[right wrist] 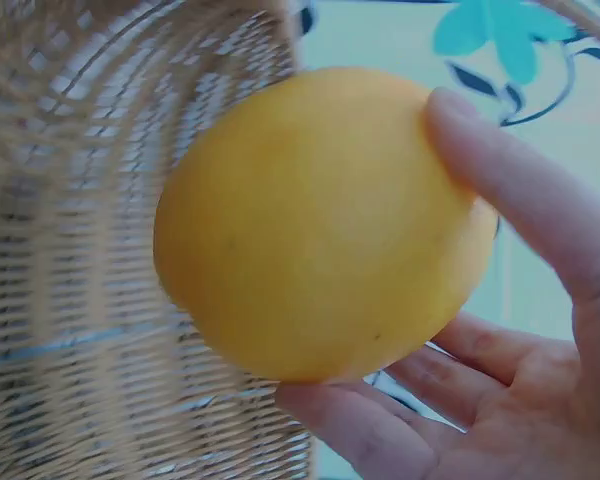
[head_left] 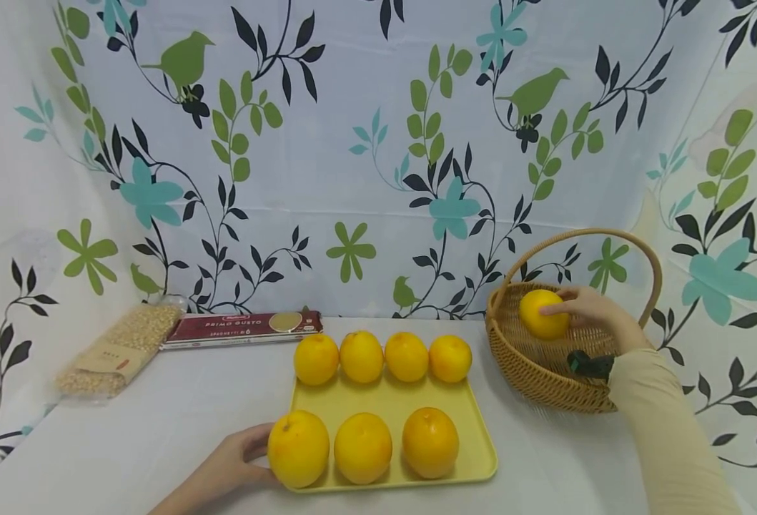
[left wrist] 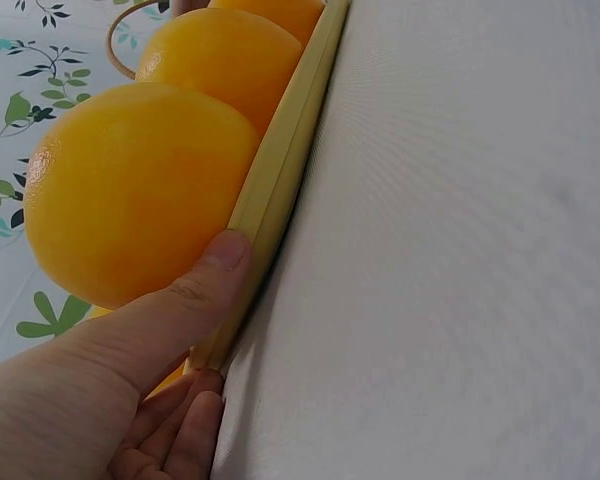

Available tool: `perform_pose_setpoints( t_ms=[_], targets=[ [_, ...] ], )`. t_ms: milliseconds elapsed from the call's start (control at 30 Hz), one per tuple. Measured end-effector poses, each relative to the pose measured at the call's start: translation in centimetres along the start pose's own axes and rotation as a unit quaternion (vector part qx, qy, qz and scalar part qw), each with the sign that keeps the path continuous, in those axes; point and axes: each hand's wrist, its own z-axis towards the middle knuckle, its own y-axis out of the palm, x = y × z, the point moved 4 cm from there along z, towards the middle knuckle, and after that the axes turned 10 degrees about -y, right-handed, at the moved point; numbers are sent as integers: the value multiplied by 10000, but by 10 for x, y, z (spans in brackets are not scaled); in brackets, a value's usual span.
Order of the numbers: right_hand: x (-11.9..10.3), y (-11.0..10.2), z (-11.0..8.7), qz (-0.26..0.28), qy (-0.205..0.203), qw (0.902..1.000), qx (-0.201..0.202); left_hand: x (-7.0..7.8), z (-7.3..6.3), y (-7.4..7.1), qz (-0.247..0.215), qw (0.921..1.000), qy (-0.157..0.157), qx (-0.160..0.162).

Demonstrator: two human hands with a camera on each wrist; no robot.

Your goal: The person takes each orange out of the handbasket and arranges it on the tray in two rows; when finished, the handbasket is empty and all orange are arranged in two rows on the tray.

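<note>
My right hand [head_left: 587, 311] grips an orange [head_left: 542, 315] over the wicker basket [head_left: 532, 379]. In the right wrist view, the thumb lies on one side of that orange [right wrist: 320, 230] and the fingertips on the other. At the near left corner of the yellow tray [head_left: 481, 436], my left hand [head_left: 243, 458] holds the rim beside a large orange [head_left: 299, 449]. The left wrist view has the thumb on the tray's edge [left wrist: 270, 190], with the other fingers curled at the corner, partly hidden. Three oranges line the tray's front; several more [head_left: 362, 356] form a row along its back.
A red spaghetti pack [head_left: 243, 330] lies behind the tray, beside a clear bag of pale kernels [head_left: 121, 350] at the left. The basket's tall handle [head_left: 593, 232] arches over its opening. A patterned cloth [head_left: 352, 179] hangs behind the white table.
</note>
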Motion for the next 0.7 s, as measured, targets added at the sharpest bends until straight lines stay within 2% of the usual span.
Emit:
perform_pose_setpoints(
  t_ms=[100,300,433,600,700],
  targets=[
    [-9,-4,-4,310,12,9995,102,1,0,0,0,10000,37,2],
    [-24,-4,-14,435,-217,9987,118,1,0,-1,-11,10000,-11,23],
    [-36,0,-31,394,-544,9974,273,1,0,-1,57,10000,44,9],
    [-55,14,-50,702,-1125,9901,450,2,-1,0,77,10000,15,6],
    [-63,27,-61,885,-1301,9863,496,1,-1,1,55,10000,-41,6]
  ],
)
